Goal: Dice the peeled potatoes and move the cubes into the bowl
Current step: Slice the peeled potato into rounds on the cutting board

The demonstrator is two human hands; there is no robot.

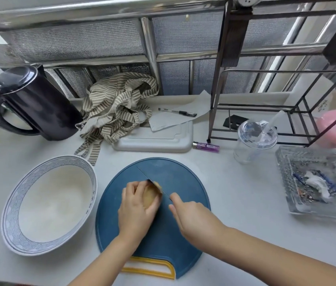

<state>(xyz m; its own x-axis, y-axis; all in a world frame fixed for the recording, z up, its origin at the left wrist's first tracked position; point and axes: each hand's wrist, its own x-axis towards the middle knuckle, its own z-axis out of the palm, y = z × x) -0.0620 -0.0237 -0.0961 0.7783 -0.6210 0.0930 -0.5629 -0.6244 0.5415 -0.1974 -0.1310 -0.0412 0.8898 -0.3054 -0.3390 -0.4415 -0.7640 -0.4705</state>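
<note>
Holding a peeled potato (151, 195) down on the round blue cutting board (175, 234), the left hand (137, 207) is curled over it with the fingers wrapped around its top and left side. The potato sits near the middle of the board. The right hand (193, 217) is closed around the handle of a knife (154, 185); the handle is hidden inside the fist. The thin blade runs across the top of the potato, with its tip pointing to the far left part of the board.

The bowl (47, 205) is just left of the board, white with a blue pattern around its rim. Nothing is in it. No cut cubes lie on the board.

Behind the board is a white tray (152, 141) with a striped cloth (113, 108) partly on it. A purple lighter (206, 145) lies just past the board's far right side. A clear cup (253, 141) with a lid stands farther right, and a glass dish (319, 182) is well to the right of the board.
</note>
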